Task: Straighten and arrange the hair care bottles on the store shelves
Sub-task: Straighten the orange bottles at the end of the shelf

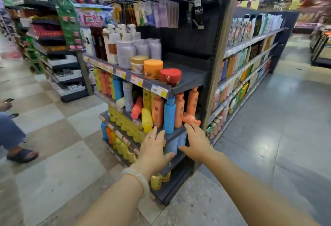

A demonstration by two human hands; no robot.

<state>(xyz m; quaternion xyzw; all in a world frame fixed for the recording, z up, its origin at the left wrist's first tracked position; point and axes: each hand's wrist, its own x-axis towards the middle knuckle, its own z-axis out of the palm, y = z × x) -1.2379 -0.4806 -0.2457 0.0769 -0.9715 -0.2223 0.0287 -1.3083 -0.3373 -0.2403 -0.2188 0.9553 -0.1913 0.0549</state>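
Note:
An end-of-aisle shelf unit (188, 80) holds hair care bottles on several levels. On the second level a blue bottle (169, 115) stands upright among orange bottles (179, 109). One orange bottle (190, 119) lies on its side at the right end, and a red-orange bottle (137, 107) and a yellow bottle (146, 119) lean. My left hand (154, 147) and my right hand (197, 144) are spread open just below that level, either side of pale blue bottles (176, 142) on the shelf beneath. Neither hand holds anything.
Jars in orange (153, 68) and red (170, 77) sit on the upper shelf beside white pump bottles (116, 43). A long aisle of stocked shelves (250, 61) runs to the right. A person's leg and sandal (21, 154) are on the tiled floor at left.

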